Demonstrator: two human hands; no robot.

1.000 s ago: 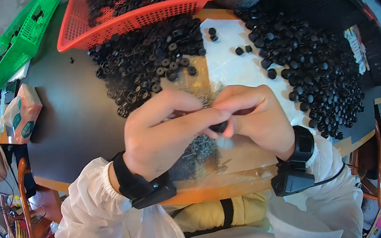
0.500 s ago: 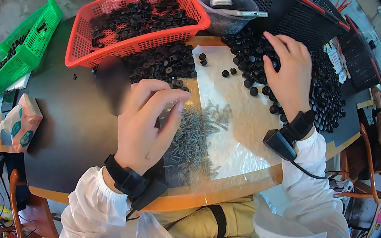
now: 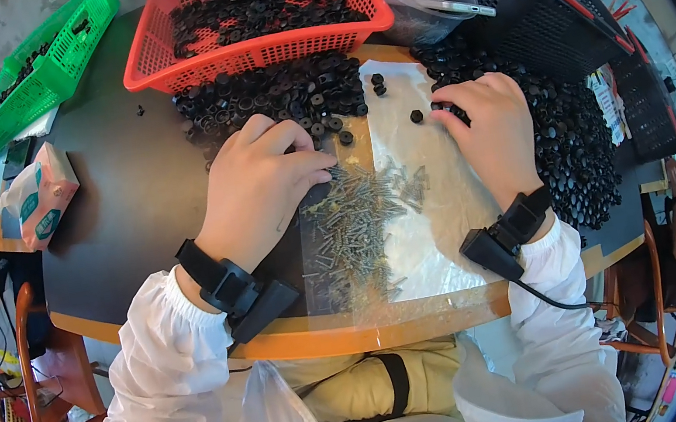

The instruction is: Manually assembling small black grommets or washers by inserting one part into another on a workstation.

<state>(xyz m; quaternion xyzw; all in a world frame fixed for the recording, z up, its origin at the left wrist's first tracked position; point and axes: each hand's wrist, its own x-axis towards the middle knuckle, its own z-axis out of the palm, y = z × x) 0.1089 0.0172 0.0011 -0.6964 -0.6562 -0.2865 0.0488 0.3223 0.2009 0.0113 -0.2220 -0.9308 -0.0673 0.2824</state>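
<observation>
I look down on a dark table with an orange front edge. My left hand, at centre left of the frame, rests palm down with its fingers curled together, the fingertips touching the upper edge of a pile of small metal screws; I cannot tell whether they pinch one. The screws lie at the centre of the frame on a clear plastic sheet. My right hand, at centre right, lies palm down with fingers bent and close together, fingertips at the inner edge of a heap of black round parts that runs down the right side; whether it grips a part is hidden. A second heap of black parts sits just above my left hand. Behind it, at upper centre, stands a red basket holding more black parts. A green basket is at upper left, and a tissue box at left.
</observation>
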